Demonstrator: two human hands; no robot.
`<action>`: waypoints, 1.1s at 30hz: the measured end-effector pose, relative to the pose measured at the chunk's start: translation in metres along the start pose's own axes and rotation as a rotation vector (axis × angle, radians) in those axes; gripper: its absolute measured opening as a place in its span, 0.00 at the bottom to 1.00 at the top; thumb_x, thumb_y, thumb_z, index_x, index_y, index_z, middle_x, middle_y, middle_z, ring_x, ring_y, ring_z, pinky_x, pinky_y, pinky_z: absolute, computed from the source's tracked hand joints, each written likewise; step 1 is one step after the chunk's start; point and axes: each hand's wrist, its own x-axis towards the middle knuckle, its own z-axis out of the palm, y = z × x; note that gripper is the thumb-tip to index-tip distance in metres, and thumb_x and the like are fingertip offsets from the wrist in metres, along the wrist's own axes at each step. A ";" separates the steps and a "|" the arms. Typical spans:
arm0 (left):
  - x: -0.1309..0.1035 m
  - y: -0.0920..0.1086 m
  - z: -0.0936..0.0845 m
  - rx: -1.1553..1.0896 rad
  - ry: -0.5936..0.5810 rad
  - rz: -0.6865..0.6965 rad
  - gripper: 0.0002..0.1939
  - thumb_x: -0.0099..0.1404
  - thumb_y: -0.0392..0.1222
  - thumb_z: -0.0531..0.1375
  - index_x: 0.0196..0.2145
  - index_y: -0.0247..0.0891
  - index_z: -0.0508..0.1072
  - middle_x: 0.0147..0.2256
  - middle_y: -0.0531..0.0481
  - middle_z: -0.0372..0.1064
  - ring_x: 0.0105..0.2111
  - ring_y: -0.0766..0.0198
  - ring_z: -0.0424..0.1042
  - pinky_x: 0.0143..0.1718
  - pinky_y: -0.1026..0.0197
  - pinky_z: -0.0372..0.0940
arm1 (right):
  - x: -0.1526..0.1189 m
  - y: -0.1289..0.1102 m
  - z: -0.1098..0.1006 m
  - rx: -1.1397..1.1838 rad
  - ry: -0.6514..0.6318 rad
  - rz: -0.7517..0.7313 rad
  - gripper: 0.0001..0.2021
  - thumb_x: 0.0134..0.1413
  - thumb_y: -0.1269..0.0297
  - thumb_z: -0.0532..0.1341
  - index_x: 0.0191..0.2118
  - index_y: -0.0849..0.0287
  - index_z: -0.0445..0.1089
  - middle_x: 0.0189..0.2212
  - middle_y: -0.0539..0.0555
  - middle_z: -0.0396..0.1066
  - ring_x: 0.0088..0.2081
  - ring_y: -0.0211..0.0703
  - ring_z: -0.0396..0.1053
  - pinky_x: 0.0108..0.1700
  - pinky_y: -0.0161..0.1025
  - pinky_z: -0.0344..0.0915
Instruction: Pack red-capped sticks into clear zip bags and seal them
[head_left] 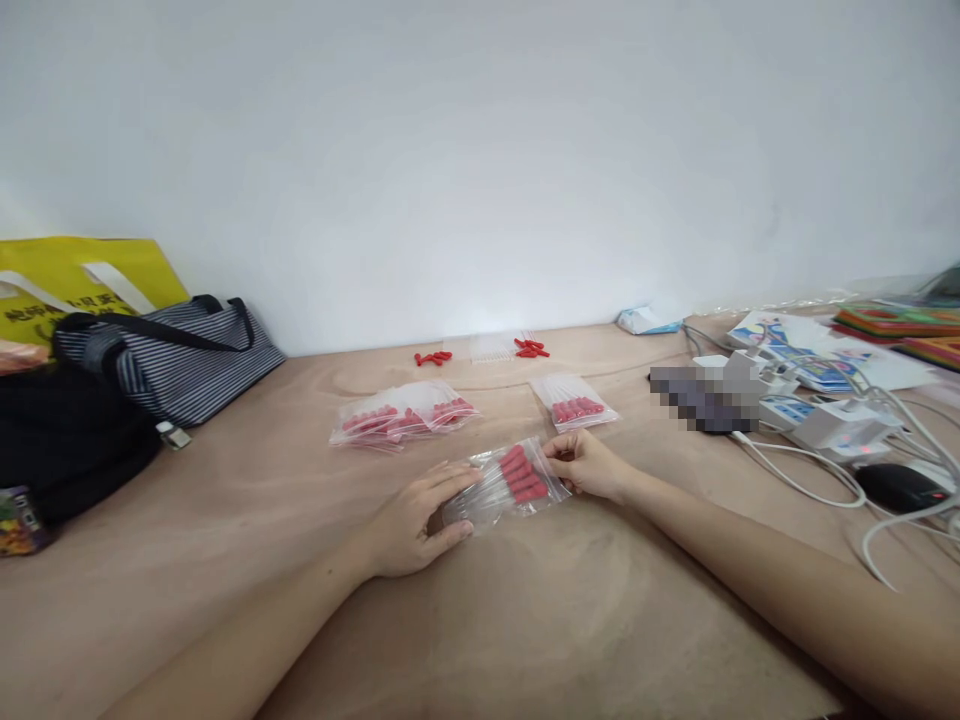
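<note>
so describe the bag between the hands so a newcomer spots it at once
On the brown table, look nearer than the pile of bags. Between the left hand and the right hand is a clear bag. Unlike the pile or the lone bag beyond, it has hands touching it, its contents' red ends toward the right one.

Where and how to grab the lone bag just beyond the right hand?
Likely best: pinch the near edge of the lone bag, coming from the near side. It lies roughly flat, and a clear plastic strip extends past the red ends. The right hand is nearest, but is at the edge of another bag.
</note>
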 end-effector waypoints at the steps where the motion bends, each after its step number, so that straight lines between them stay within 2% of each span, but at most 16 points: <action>1: 0.000 0.000 0.000 0.001 -0.004 0.001 0.24 0.61 0.43 0.53 0.55 0.40 0.57 0.54 0.47 0.58 0.55 0.57 0.56 0.57 0.49 0.49 | 0.000 0.000 -0.002 -0.002 -0.028 -0.005 0.11 0.42 0.60 0.61 0.20 0.63 0.63 0.10 0.43 0.57 0.12 0.26 0.53 0.14 0.25 0.51; 5: 0.000 -0.002 0.000 0.013 -0.015 0.023 0.24 0.62 0.43 0.53 0.55 0.41 0.56 0.55 0.47 0.56 0.55 0.58 0.55 0.57 0.50 0.49 | -0.003 0.000 -0.007 -0.021 -0.045 0.021 0.09 0.45 0.61 0.59 0.24 0.63 0.65 0.10 0.43 0.57 0.12 0.26 0.54 0.14 0.24 0.51; 10: 0.000 -0.002 -0.004 0.035 -0.100 0.119 0.23 0.63 0.39 0.51 0.57 0.46 0.54 0.57 0.49 0.52 0.57 0.57 0.52 0.57 0.47 0.47 | -0.009 0.001 -0.009 0.007 0.138 0.011 0.11 0.48 0.57 0.57 0.27 0.60 0.60 0.15 0.43 0.60 0.12 0.26 0.56 0.12 0.24 0.52; 13: 0.008 -0.004 -0.005 0.109 -0.120 0.177 0.23 0.64 0.35 0.48 0.56 0.49 0.56 0.57 0.52 0.53 0.58 0.58 0.49 0.57 0.46 0.46 | -0.012 0.001 -0.011 -0.051 0.191 0.022 0.13 0.47 0.53 0.57 0.28 0.59 0.59 0.14 0.41 0.58 0.11 0.27 0.56 0.11 0.25 0.52; 15: 0.015 -0.008 -0.003 0.193 -0.012 0.158 0.22 0.63 0.33 0.48 0.53 0.48 0.60 0.56 0.52 0.55 0.57 0.56 0.50 0.56 0.45 0.47 | -0.014 0.001 -0.012 -0.129 0.174 0.044 0.14 0.46 0.52 0.57 0.27 0.59 0.60 0.11 0.41 0.56 0.11 0.28 0.55 0.10 0.25 0.50; 17: 0.022 -0.011 0.003 0.253 0.200 0.061 0.19 0.62 0.33 0.48 0.50 0.43 0.65 0.53 0.48 0.59 0.54 0.55 0.55 0.55 0.45 0.49 | -0.016 0.001 -0.014 -0.205 0.142 0.055 0.15 0.45 0.53 0.58 0.23 0.60 0.60 0.10 0.42 0.55 0.10 0.28 0.53 0.10 0.25 0.48; 19: 0.026 -0.010 0.010 0.238 0.379 -0.022 0.16 0.62 0.34 0.49 0.46 0.38 0.68 0.48 0.44 0.64 0.50 0.56 0.61 0.52 0.49 0.56 | -0.019 0.001 -0.017 -0.274 0.115 0.057 0.15 0.44 0.54 0.59 0.19 0.60 0.59 0.10 0.42 0.55 0.10 0.28 0.52 0.11 0.26 0.46; 20: 0.027 -0.006 0.014 0.210 0.407 -0.032 0.14 0.62 0.35 0.50 0.44 0.36 0.69 0.46 0.43 0.65 0.47 0.57 0.63 0.50 0.51 0.59 | -0.021 0.001 -0.018 -0.306 0.101 0.054 0.16 0.43 0.55 0.60 0.18 0.60 0.58 0.10 0.43 0.55 0.11 0.28 0.52 0.11 0.27 0.46; 23: 0.026 0.012 0.025 0.145 0.324 0.004 0.13 0.62 0.40 0.52 0.43 0.36 0.69 0.44 0.43 0.66 0.44 0.58 0.66 0.47 0.55 0.62 | -0.027 0.003 -0.022 -0.390 0.066 0.000 0.14 0.42 0.58 0.60 0.17 0.60 0.60 0.11 0.44 0.57 0.13 0.28 0.53 0.15 0.28 0.47; 27: 0.029 0.028 0.032 0.121 0.200 0.050 0.17 0.62 0.40 0.52 0.48 0.38 0.66 0.49 0.44 0.63 0.50 0.56 0.62 0.50 0.52 0.59 | -0.033 0.008 -0.025 -0.383 0.045 -0.123 0.09 0.40 0.61 0.62 0.24 0.61 0.62 0.17 0.45 0.63 0.19 0.29 0.56 0.20 0.28 0.51; 30: 0.042 0.024 0.032 0.060 0.149 0.082 0.17 0.62 0.37 0.51 0.49 0.39 0.66 0.51 0.45 0.62 0.51 0.58 0.61 0.50 0.53 0.60 | -0.033 0.011 -0.024 -0.310 0.042 -0.124 0.11 0.42 0.59 0.61 0.27 0.60 0.60 0.18 0.45 0.62 0.19 0.30 0.57 0.20 0.28 0.52; 33: 0.057 0.013 0.030 0.032 0.171 0.053 0.17 0.62 0.34 0.49 0.49 0.37 0.66 0.51 0.43 0.62 0.51 0.58 0.62 0.50 0.53 0.60 | -0.025 0.014 -0.019 -0.276 0.127 -0.137 0.12 0.43 0.58 0.60 0.27 0.59 0.58 0.18 0.45 0.60 0.18 0.31 0.56 0.21 0.29 0.53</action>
